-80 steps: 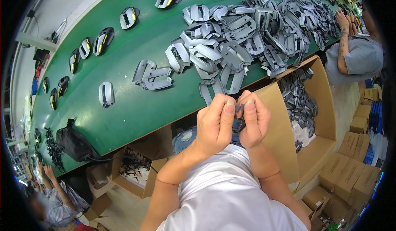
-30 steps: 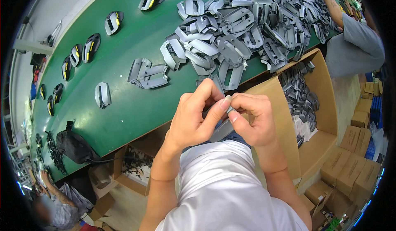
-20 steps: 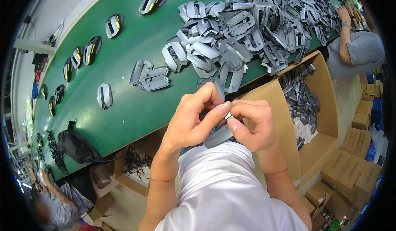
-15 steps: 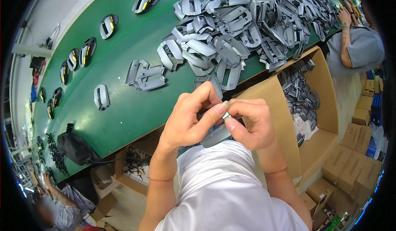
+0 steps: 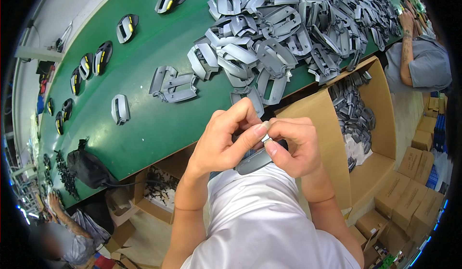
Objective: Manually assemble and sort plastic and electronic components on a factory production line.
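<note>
Close in front of my white shirt, both hands meet around a grey curved plastic shell part [image 5: 254,163]. My left hand [image 5: 224,137] is closed on its left end, thumb pointing toward the right hand. Opposite it, my right hand [image 5: 296,146] pinches the part's upper edge, where a small pale bit shows between thumb and fingertips. Much of the part is hidden behind the fingers. Just beyond the hands on the green table [image 5: 144,144] lies a large pile of similar grey shell parts [image 5: 276,55]. A forked grey shell [image 5: 182,95] and a smaller grey piece [image 5: 120,109] lie apart to the left.
Several black shells with yellow stripes [image 5: 102,57] line the table's far left. A black bag [image 5: 89,165] sits at its near edge. An open carton [image 5: 313,117] of grey parts stands right; stacked cartons [image 5: 411,192] lie beyond. Co-workers are at right [image 5: 417,62] and lower left [image 5: 79,245].
The view has shifted slightly. Both hands keep nearly the same grip, and the held part has tilted a little, showing more of its dark edge beside the right fingers.
</note>
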The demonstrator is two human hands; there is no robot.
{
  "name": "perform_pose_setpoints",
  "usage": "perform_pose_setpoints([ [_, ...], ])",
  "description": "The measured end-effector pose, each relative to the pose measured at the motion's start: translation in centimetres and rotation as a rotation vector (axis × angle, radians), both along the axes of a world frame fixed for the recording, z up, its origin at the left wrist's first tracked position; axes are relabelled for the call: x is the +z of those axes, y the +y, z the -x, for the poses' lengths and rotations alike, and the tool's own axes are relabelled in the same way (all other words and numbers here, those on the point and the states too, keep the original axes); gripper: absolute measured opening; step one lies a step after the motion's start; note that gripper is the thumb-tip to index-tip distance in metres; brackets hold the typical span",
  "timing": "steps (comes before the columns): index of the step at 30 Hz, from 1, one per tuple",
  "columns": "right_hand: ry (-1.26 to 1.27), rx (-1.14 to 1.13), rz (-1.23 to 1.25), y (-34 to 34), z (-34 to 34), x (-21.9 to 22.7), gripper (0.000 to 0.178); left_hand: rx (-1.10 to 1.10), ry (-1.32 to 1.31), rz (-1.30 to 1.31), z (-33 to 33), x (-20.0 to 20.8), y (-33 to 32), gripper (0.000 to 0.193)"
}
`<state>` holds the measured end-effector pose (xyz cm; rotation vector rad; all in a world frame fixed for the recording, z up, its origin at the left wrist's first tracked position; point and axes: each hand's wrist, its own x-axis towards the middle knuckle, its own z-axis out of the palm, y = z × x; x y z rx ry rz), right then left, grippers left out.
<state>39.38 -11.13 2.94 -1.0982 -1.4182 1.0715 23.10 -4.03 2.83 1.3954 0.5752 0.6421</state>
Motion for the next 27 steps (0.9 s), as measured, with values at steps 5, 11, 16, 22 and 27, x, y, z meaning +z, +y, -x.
perform_pose_setpoints([
  [5, 0.058, -0.027, -0.012, 0.2, 0.2, -0.4, 0.006, -0.008, 0.008, -0.035, -0.1, 0.3, 0.3, 0.02],
  [11, 0.111, -0.039, 0.112, 0.1, 0.1, -0.5, 0.008, 0.016, -0.009, -0.049, -0.5, -0.6, -0.1, 0.02],
  [16, 0.109, -0.049, 0.066, 0.0, 0.1, -0.9, 0.009, 0.089, -0.055, -0.05, -0.6, -1.4, -0.5, 0.021],
  [22, 0.146, -0.053, 0.07, 0.2, 0.8, -0.6, 0.008, -0.065, -0.178, 0.337, 0.0, -1.2, 0.3, 0.02],
  [27, 0.051, -0.016, 0.071, 0.1, 0.7, -0.1, 0.014, 0.046, -0.151, 0.206, 0.6, -1.2, 0.0, 0.018],
])
